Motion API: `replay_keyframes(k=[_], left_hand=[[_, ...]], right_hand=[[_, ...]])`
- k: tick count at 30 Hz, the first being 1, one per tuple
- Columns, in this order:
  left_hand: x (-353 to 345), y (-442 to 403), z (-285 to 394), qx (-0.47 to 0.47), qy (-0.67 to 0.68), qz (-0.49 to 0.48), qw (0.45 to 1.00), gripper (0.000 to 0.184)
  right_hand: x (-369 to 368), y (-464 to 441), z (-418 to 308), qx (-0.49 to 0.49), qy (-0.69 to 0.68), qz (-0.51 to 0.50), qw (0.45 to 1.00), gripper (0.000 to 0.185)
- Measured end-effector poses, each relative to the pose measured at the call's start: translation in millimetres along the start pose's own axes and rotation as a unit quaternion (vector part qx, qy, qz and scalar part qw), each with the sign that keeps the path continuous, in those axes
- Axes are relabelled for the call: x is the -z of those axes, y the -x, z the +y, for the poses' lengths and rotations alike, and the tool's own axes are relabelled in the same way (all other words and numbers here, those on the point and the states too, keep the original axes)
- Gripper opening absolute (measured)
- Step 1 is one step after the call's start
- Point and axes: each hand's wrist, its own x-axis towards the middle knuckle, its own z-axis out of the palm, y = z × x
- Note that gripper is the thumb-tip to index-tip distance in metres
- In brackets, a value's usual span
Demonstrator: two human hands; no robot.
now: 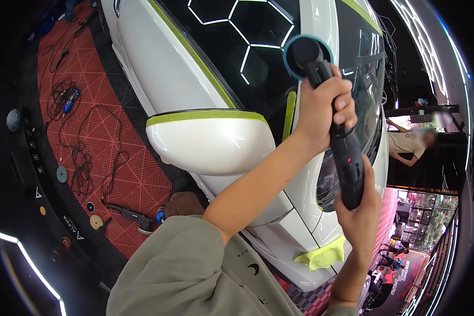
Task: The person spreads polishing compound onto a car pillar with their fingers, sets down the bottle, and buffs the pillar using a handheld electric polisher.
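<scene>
Both my hands are wrapped round a black cordless polisher [347,168] with a small red light on its body. My left hand [321,110] is closed round its neck, close to the head. Farther back, my right hand [361,208] clasps the rear end of the body. The polisher's round, teal-rimmed pad [290,66] is over the car's dark glass and white pillar; whether it touches is hidden. Yellow-green masking tape [205,117] edges the white side mirror [210,145]. A yellow-green cloth [321,255] lies on the white bodywork [271,237] near my right forearm.
Another polisher [131,217] lies on the red tiled floor [97,158], among tangled cables [81,158]. Several round pads, including a yellowish one [96,222], lie nearby. At the right, another person [405,142] stands beside a dark surface.
</scene>
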Motion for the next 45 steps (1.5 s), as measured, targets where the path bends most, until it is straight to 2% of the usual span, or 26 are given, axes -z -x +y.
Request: replay_keyframes(k=[4,6,7,11,17,19,28,37,45], left_hand=[[-8.9,-32.9,8.0,-0.019,-0.009,-0.034,0.999,0.018],[-7.6,-21.9,-2.3,0.011,-0.014,-0.015,1.000,0.019],[-2.7,-6.7,-12.3,0.029,-0.018,0.006,0.999,0.020],[32.2,59.6,-53.5,0.088,-0.018,0.017,0.996,0.022],[73.8,133.6,-86.8,0.127,0.002,0.035,0.991,0.022],[86.1,147.8,-94.7,0.131,0.007,0.022,0.991,0.021],[115.4,207.9,-123.3,0.141,0.032,0.085,0.986,0.022],[138.6,250.1,-161.1,0.125,0.033,0.100,0.987,0.021],[137.4,281.3,-220.8,0.138,0.011,0.134,0.981,0.020]], right_hand=[[2.8,-25.7,-15.1,-0.048,-0.012,-0.007,0.999,0.071],[-6.3,-10.5,5.9,0.019,-0.021,0.036,0.999,0.070],[-9.9,1.3,13.6,0.017,-0.024,0.035,0.999,0.070],[-32.6,73.6,47.8,-0.094,-0.058,-0.016,0.994,0.071],[-59.8,150.7,76.8,-0.165,-0.041,-0.066,0.983,0.077],[-67.3,168.1,84.0,-0.156,-0.026,-0.067,0.985,0.079],[-85.5,219.3,108.6,-0.095,-0.008,-0.069,0.993,0.085],[-83.3,257.8,138.5,-0.146,0.002,-0.144,0.979,0.080],[-71.5,300.5,188.6,-0.148,-0.020,-0.140,0.979,0.083]])
